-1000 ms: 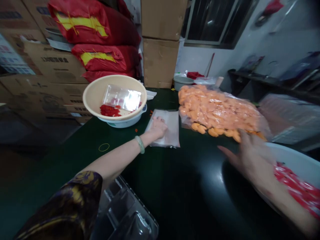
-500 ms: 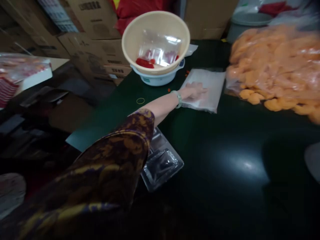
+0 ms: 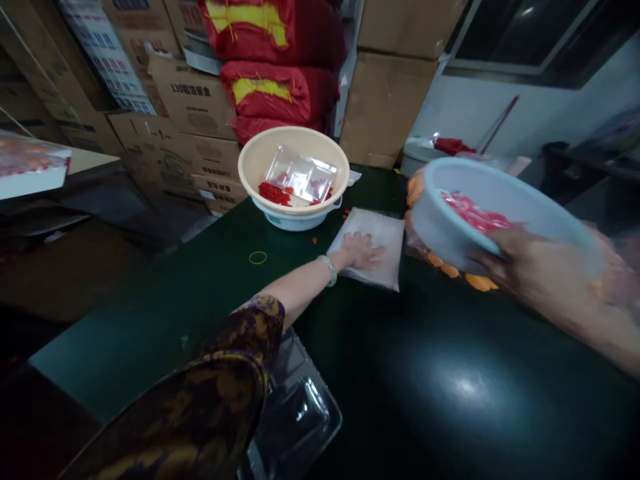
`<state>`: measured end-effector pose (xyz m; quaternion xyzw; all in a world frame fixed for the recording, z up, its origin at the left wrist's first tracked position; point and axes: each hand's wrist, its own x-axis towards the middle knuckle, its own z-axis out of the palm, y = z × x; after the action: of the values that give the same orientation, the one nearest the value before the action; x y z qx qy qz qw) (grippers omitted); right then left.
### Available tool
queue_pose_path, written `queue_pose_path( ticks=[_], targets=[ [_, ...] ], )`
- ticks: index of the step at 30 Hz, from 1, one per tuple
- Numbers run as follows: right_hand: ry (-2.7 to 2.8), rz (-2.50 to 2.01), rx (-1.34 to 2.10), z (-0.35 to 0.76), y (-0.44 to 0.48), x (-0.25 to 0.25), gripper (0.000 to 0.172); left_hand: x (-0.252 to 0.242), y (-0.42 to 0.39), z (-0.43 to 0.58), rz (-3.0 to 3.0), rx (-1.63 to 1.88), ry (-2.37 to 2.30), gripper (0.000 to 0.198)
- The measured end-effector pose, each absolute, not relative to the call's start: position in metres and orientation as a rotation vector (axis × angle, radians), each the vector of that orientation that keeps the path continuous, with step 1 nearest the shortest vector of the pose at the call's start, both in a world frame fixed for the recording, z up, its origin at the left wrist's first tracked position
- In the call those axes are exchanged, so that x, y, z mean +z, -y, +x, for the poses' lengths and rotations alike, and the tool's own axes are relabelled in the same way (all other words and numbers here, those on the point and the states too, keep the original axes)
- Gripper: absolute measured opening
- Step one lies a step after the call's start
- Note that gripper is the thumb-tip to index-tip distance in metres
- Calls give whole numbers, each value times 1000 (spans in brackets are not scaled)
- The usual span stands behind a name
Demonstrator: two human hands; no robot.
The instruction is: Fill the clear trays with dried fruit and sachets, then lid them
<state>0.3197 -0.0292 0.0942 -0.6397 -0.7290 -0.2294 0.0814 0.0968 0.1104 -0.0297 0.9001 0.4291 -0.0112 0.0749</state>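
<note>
My left hand (image 3: 361,250) lies flat, fingers spread, on a stack of clear plastic bags (image 3: 381,233) on the dark green table (image 3: 200,293). My right hand (image 3: 520,263) grips the underside of a pale blue-white bowl (image 3: 450,227), held tilted above the table, with red wrapped pieces (image 3: 473,215) inside. Behind the lifted bowl lies a big clear bag of orange pieces (image 3: 477,282), mostly hidden. A cream bowl (image 3: 255,167) sits on a white scale (image 3: 295,220) at the back, holding a clear tray and some red pieces.
Cardboard boxes (image 3: 195,100) and red sacks (image 3: 273,93) are stacked behind the table. A clear plastic tray (image 3: 300,413) lies at the near edge by my left sleeve. A yellow rubber band (image 3: 258,257) lies on the table. A grey basin (image 3: 417,157) stands at the back.
My right hand, out of view half a second ago, has come up holding the pale bowl of red pieces over the table. My left hand stays on the bags.
</note>
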Motion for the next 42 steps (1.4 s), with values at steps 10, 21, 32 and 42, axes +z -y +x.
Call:
queue_pose_path(
  ticks=[10, 21, 32, 42],
  targets=[
    [2313, -2047, -418, 206, -145, 37, 28, -44, -106, 93, 2730, 25, -1341, 67],
    [2117, -1751, -299, 197, -37, 32, 46, 18, -68, 57, 2720, 51, -1344, 51],
    [2101, -1536, 1088, 144, 148, -17, 37, 19, 177, -131, 1478, 855, -2127, 58],
    [2079, -1574, 818, 118, 162, -37, 38, -12, 208, -67, 701, 1114, -1558, 33]
  ],
)
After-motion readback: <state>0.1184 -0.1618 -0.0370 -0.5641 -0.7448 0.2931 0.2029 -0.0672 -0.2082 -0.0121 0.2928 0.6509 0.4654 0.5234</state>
